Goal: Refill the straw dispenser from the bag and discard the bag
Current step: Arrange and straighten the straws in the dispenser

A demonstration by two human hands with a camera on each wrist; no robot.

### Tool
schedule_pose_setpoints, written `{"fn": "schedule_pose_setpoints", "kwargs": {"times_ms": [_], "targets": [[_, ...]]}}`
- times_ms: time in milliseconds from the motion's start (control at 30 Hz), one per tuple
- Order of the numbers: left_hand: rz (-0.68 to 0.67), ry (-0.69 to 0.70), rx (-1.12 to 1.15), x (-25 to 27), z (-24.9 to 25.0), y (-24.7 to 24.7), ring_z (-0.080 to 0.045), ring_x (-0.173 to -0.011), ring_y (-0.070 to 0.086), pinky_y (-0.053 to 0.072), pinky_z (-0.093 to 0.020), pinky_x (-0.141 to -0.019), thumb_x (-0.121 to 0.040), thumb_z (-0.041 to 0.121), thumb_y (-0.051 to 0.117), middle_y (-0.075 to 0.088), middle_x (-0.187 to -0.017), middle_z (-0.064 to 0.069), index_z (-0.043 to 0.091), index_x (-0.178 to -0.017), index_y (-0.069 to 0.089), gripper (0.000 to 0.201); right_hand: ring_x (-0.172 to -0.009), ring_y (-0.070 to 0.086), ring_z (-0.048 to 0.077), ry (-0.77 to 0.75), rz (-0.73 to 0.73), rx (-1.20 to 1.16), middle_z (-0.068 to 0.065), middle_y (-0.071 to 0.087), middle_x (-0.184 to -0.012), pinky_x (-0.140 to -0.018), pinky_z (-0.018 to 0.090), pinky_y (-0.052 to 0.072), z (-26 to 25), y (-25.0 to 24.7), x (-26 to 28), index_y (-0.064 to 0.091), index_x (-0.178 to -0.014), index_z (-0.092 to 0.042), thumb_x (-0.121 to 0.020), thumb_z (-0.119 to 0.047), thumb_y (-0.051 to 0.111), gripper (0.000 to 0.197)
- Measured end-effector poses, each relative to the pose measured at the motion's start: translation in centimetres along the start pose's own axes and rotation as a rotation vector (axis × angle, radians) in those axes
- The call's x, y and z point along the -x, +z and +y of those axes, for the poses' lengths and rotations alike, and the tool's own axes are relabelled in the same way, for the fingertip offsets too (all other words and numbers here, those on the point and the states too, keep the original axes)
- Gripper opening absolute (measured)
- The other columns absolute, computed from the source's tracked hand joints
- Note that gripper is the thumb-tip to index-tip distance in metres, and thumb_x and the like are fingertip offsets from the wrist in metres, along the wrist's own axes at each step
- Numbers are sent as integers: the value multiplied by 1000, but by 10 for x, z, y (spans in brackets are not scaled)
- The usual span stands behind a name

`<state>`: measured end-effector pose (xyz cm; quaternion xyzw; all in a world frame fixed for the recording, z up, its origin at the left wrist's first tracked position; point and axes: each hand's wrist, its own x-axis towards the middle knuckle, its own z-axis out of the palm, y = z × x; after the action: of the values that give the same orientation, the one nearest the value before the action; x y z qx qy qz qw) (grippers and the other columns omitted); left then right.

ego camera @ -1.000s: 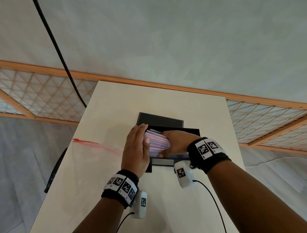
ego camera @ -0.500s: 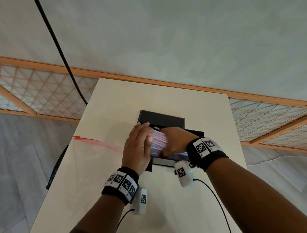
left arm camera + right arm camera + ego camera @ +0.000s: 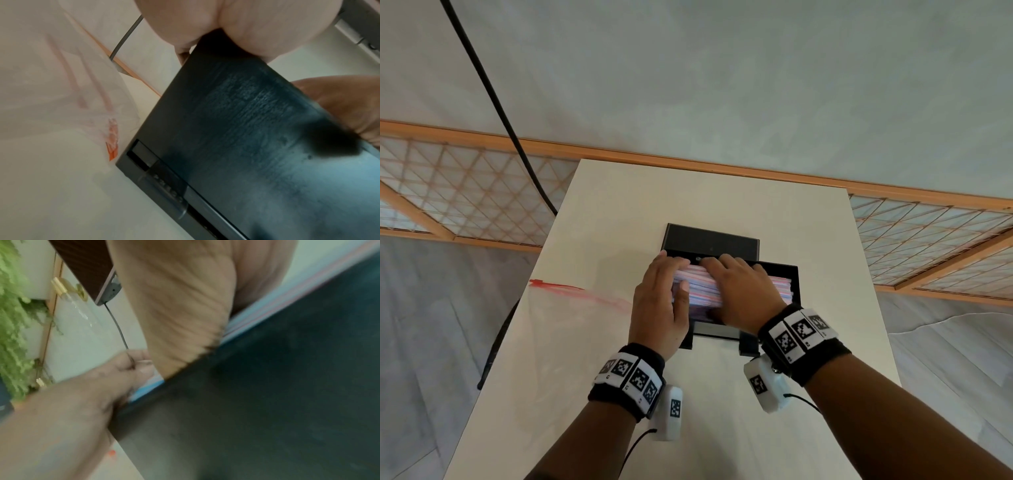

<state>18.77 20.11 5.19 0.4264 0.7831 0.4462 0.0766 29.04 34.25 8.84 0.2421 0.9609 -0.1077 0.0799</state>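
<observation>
Both hands have slid farther over the straws (image 3: pixel 700 286): left hand (image 3: pixel 659 301) flat against the stack's left end, right hand (image 3: pixel 743 291) spread flat on top. Left of them the clear bag (image 3: pixel 571 308) lies on the table (image 3: pixel 722 198). Straws fill the open black dispenser (image 3: pixel 710 241).

Both hands down together, side by side, palms facing down.

Left hand (image 3: pixel 659 305) lies flat, fingers straight and close together, thumb stretched toward the right hand (image 3: pixel 743 291). The right one sits just beside it, knuckles up, fingers spread forward and only slightly bent, thumb tucked under toward the left. Both forearms reach in from below, each wrist wrapped in a black band with checkered white tags.
</observation>
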Motion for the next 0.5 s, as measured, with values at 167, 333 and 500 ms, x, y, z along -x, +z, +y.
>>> {"fn": "schedule_pose_setpoints", "kwargs": {"times_ms": [167, 333, 500], "targets": [[-7, 16, -50, 1, -5, 1, -18, -133, 49, 51, -46, -95, -100, 23, 45, 45, -138, 5, 18, -116, 60, 22, -113, 61, 20, -31, -123, -283, -4, 53, -131, -102, 49, 48, 14, -9, 8, 34, -151, -34, -80, -54, 72, 83], [4, 47, -94, -2, 1, -1, -15, -114, 59, 53, -45, -87, -98, 36, 46, 50, -133, 3, 18, -104, 66, 27, -115, 59, 17, -14, -101, -324, -8, 54, -133, -105, 46, 46, 22, -7, 20, 41, -148, -34, -85, -59, 65, 72], [28, 26, -265, -26, 20, -13, -15, -97, 63, 52, -44, -81, -90, 28, 54, 61, -113, 9, 27, -95, 65, 12, -126, 55, 16, 5, -31, -283, -11, 53, -140, -110, 48, 40, 19, 9, 22, 44, -147, -34, -87, -66, 49, 68]]}}
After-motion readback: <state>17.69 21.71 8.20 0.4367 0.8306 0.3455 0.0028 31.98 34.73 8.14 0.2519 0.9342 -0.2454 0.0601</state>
